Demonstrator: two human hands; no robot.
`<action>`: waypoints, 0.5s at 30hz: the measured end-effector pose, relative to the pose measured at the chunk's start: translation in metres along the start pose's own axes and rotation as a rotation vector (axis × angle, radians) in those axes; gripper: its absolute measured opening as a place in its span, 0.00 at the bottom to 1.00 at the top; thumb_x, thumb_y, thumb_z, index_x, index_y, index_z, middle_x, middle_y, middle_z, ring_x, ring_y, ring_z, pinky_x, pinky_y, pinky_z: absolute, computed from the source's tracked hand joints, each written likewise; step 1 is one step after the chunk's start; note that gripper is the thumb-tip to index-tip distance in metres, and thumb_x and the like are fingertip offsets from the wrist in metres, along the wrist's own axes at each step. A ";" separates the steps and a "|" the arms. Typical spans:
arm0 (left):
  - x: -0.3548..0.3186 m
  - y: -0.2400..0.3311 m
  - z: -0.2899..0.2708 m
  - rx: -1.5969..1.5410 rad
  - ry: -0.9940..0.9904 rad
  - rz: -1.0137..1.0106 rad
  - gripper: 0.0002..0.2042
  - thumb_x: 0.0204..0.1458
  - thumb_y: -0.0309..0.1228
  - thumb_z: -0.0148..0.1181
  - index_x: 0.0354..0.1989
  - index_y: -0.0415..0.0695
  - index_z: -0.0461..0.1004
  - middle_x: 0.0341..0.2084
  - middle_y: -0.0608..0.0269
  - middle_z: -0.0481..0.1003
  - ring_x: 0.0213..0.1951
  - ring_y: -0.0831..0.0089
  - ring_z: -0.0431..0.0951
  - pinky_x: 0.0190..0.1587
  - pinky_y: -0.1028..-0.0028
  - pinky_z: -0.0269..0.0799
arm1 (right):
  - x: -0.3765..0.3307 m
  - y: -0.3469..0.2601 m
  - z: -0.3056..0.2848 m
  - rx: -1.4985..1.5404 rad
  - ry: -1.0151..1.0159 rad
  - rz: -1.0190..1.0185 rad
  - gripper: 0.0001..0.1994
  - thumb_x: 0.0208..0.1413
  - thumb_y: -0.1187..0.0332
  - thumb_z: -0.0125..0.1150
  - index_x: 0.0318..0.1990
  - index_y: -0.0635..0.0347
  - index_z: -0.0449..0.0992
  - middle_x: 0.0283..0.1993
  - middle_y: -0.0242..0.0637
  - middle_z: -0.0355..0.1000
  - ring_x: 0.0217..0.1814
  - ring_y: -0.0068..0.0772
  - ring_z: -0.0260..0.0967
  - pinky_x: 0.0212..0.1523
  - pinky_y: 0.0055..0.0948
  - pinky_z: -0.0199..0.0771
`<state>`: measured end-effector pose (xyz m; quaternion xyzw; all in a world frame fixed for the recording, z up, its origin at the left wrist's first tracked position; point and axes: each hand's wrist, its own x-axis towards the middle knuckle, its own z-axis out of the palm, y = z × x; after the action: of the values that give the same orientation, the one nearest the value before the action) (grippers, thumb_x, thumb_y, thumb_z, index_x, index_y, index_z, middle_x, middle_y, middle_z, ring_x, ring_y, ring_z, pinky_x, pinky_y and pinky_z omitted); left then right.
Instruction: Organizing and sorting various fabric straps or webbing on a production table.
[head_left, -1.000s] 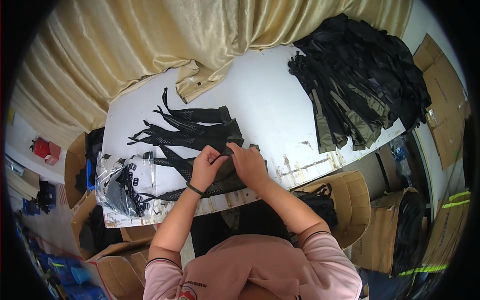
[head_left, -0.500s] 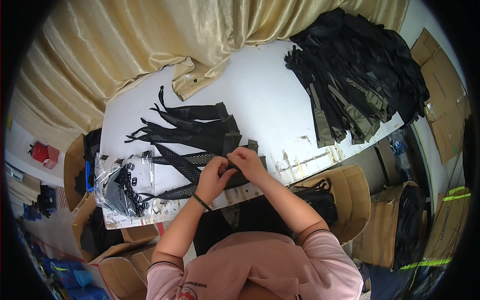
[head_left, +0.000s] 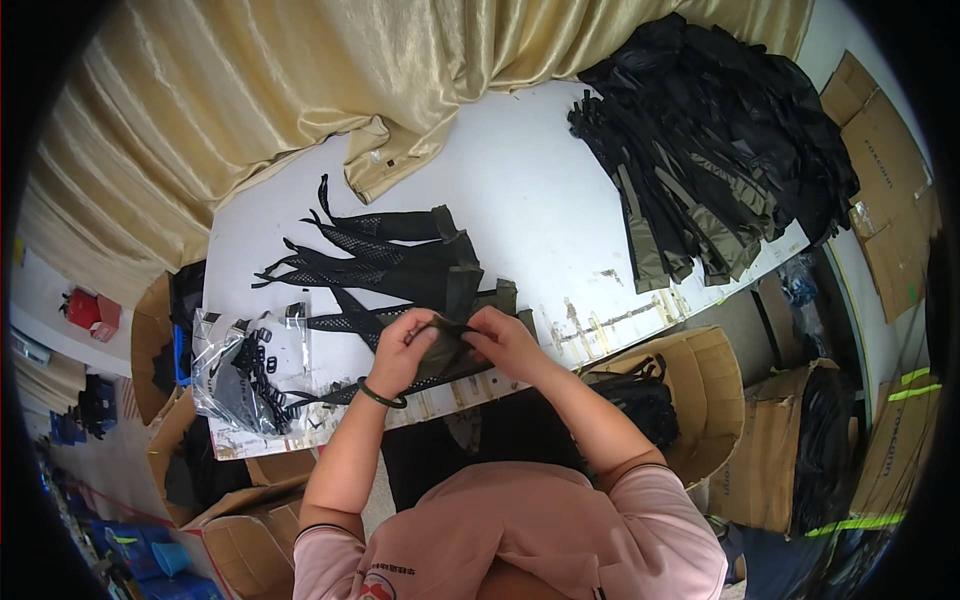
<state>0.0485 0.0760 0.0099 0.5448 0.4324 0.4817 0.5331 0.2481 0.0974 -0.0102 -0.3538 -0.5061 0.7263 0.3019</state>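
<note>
Between my hands is a black and olive fabric strap piece (head_left: 447, 352) with mesh parts, held near the table's front edge. My left hand (head_left: 400, 352) pinches its left side, thumb and fingers closed on the cloth. On the other side my right hand (head_left: 507, 345) grips the top right edge of the same piece with its fingertips. Several similar black mesh strap pieces (head_left: 385, 223) lie fanned out just beyond, their thin tails pointing left. Left of my left hand sits a clear plastic bag (head_left: 215, 345) with black plastic buckles (head_left: 268, 365) in and around it.
A big heap of black and olive fabric pieces (head_left: 735, 130) covers the back right of the white table (head_left: 520, 170). Gold curtains (head_left: 270, 70) hang along the far edge. Open cardboard boxes (head_left: 705, 400) with black goods stand against the near side, left and right.
My hands have moved apart, the left one shifting left and the right slightly right. The strap piece is lifted and its olive side now shows between them.
</note>
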 end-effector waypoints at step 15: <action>0.009 0.005 0.002 0.384 -0.040 -0.097 0.14 0.55 0.37 0.58 0.33 0.36 0.78 0.24 0.59 0.78 0.27 0.78 0.73 0.32 0.75 0.68 | 0.007 0.014 -0.006 -0.556 0.338 -0.558 0.05 0.55 0.72 0.60 0.32 0.60 0.69 0.26 0.34 0.67 0.28 0.23 0.64 0.31 0.24 0.66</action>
<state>0.0515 0.0847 0.0151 0.6243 0.5314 0.3534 0.4506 0.2485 0.1018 -0.0260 -0.3854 -0.7024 0.3844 0.4586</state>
